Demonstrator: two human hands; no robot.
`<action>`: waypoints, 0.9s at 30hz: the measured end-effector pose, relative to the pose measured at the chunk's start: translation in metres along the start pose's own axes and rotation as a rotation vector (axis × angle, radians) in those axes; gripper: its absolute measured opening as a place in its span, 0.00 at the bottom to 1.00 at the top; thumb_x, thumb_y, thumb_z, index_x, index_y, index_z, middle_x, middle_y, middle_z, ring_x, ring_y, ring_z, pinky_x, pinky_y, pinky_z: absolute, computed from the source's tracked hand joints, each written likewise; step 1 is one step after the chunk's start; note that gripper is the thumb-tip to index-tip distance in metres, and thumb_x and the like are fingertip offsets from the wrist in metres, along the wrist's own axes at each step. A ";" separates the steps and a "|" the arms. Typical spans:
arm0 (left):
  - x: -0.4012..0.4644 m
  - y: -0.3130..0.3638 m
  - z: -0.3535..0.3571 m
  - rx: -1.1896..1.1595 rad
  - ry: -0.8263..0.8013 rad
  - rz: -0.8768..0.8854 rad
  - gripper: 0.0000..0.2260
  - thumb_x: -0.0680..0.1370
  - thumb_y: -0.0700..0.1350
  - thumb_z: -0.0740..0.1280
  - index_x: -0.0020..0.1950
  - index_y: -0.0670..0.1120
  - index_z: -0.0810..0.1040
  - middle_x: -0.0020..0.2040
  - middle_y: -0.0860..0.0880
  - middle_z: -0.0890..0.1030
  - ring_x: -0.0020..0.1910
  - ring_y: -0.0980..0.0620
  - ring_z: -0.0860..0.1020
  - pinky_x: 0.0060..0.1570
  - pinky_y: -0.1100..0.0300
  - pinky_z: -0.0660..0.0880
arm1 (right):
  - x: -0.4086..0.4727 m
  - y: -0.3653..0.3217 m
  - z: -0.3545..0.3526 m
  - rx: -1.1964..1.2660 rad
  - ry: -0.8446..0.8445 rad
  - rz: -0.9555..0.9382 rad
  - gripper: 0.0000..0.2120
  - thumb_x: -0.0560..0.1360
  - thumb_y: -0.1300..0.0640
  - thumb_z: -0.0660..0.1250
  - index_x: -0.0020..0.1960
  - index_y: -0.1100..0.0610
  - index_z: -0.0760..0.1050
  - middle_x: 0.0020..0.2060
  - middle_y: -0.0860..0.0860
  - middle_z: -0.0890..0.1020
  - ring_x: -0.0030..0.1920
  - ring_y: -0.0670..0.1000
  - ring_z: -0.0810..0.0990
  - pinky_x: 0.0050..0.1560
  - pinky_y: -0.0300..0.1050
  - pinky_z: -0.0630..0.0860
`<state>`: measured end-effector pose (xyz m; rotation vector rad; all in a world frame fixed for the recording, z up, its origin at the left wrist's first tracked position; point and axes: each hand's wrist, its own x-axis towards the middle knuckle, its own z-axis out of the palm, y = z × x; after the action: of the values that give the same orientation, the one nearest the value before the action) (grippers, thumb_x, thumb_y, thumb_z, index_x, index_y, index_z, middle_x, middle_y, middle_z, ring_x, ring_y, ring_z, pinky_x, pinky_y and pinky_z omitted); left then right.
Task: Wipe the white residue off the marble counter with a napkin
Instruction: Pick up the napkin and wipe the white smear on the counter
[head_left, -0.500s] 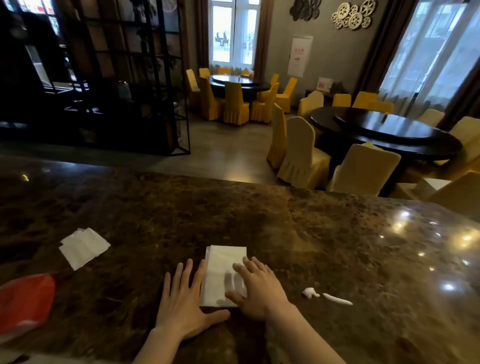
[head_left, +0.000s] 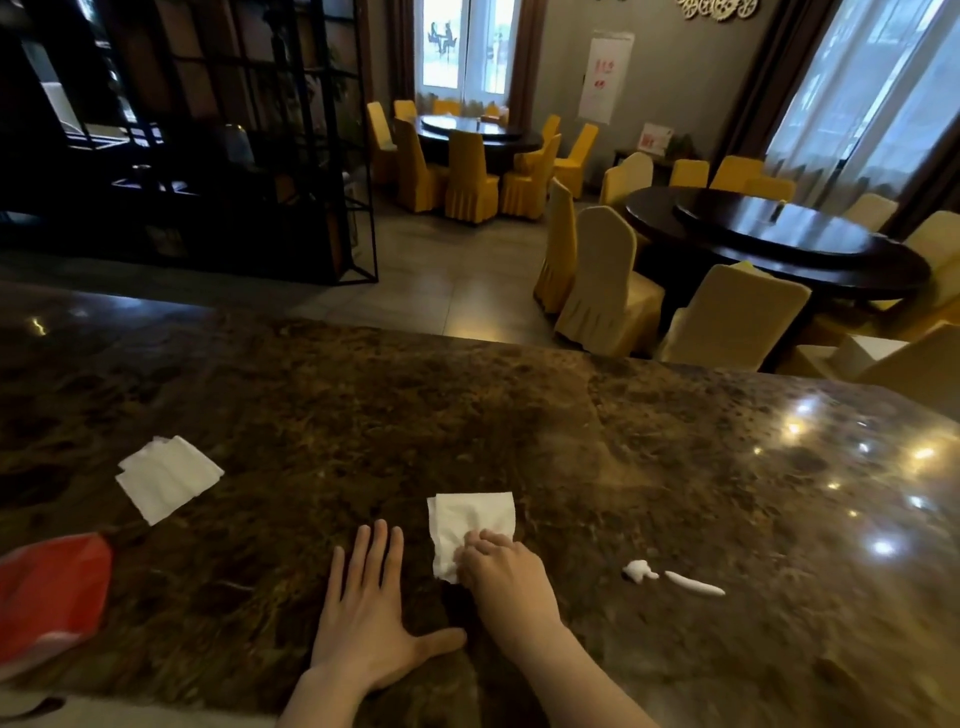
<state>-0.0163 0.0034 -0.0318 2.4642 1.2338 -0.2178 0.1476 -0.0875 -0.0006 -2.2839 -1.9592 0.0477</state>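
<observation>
Here the person stands at the near edge of a dark brown marble table (head_left: 363, 415), and both bare forearms reach onto it. The left hand (head_left: 366, 618) lies flat on the stone, palm down, its grip spread wide with the thumb pointing to the right; it holds nothing and is just beside the napkin, not touching it. The right hand (head_left: 506, 577) is on the near right corner of the white napkin (head_left: 470, 525), and its fingers are curled and pressed together on the paper, so the grip seems to pinch or gather that corner; whether the thumb is under the paper cannot be told. The napkin lies close to the near edge, around the middle of the table, and its surface is a little creased near the hand. The white residue (head_left: 670, 577) is to the right of the right hand, also near the near edge: one small blob and one longer streak, apart from the napkin and not touched by it. A second folded white napkin (head_left: 166, 480) rests well apart toward the left side of the table, and a red packet (head_left: 49, 597) lies at the near left edge. Behind the far edge are round dark dining tables (head_left: 779, 234) with yellow covered chairs (head_left: 602, 280).
</observation>
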 end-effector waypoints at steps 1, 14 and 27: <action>0.000 0.000 -0.001 0.005 -0.007 -0.005 0.69 0.51 0.92 0.43 0.76 0.50 0.23 0.80 0.51 0.25 0.78 0.51 0.24 0.80 0.44 0.28 | -0.004 0.002 0.001 -0.003 0.011 0.002 0.15 0.80 0.57 0.67 0.66 0.54 0.76 0.67 0.52 0.78 0.66 0.52 0.76 0.64 0.49 0.77; 0.015 0.078 -0.006 0.008 -0.059 0.147 0.66 0.56 0.91 0.48 0.76 0.52 0.22 0.80 0.52 0.25 0.78 0.52 0.24 0.79 0.45 0.27 | -0.076 0.120 -0.062 1.454 0.370 1.098 0.11 0.82 0.56 0.63 0.49 0.56 0.84 0.42 0.56 0.86 0.44 0.56 0.84 0.46 0.52 0.80; 0.034 0.110 0.031 0.165 0.087 0.168 0.61 0.60 0.89 0.36 0.79 0.51 0.27 0.82 0.50 0.28 0.80 0.49 0.27 0.82 0.43 0.33 | -0.136 0.146 -0.027 0.338 0.225 0.493 0.17 0.82 0.49 0.59 0.69 0.51 0.73 0.79 0.51 0.61 0.80 0.55 0.53 0.79 0.58 0.53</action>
<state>0.0930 -0.0439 -0.0413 2.7293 1.0738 -0.1748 0.2730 -0.2455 0.0004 -2.3528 -1.1493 0.1505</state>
